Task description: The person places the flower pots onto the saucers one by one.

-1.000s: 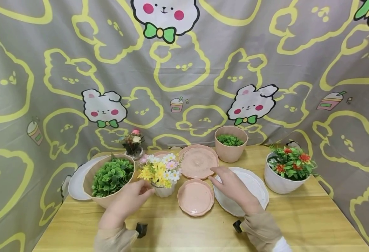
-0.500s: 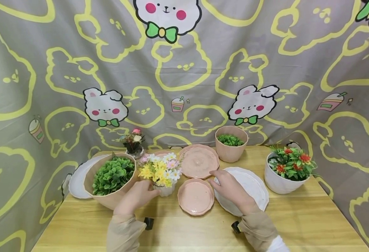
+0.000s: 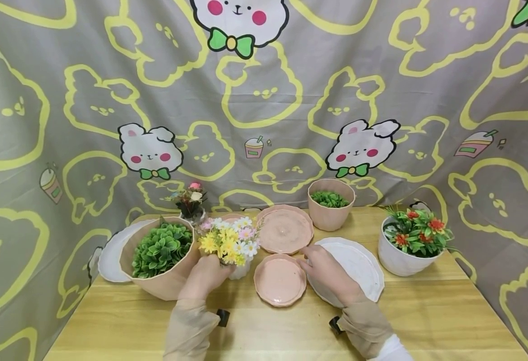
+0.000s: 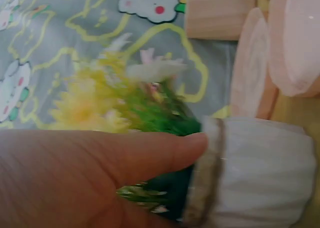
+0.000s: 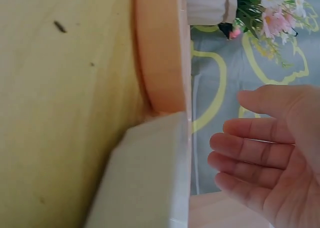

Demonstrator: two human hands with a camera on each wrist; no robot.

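A small white pot (image 3: 241,272) of yellow, white and pink flowers (image 3: 227,243) stands left of the middle in the head view. My left hand (image 3: 210,277) grips its left side, and the left wrist view shows my thumb (image 4: 170,150) on the ribbed pot's brown-banded rim. The other fingers of that hand are mostly hidden. My right hand (image 3: 331,276) hovers over the left part of the white plate (image 3: 360,265), holding nothing. In the right wrist view its fingers (image 5: 250,148) are relaxed and slightly bent, apart from everything.
A large pink planter (image 3: 160,288) with green leaves overlaps another white plate (image 3: 110,258) at left. Pink saucers (image 3: 280,281) lie mid-table. Behind stand a pink pot (image 3: 331,215) and a small rose pot (image 3: 193,215); a white pot (image 3: 403,255) with red flowers stands right.
My left hand has moved right from beside the large planter to the small flower pot and taken hold of it. The right hand has barely shifted; the pots and plates stay put.
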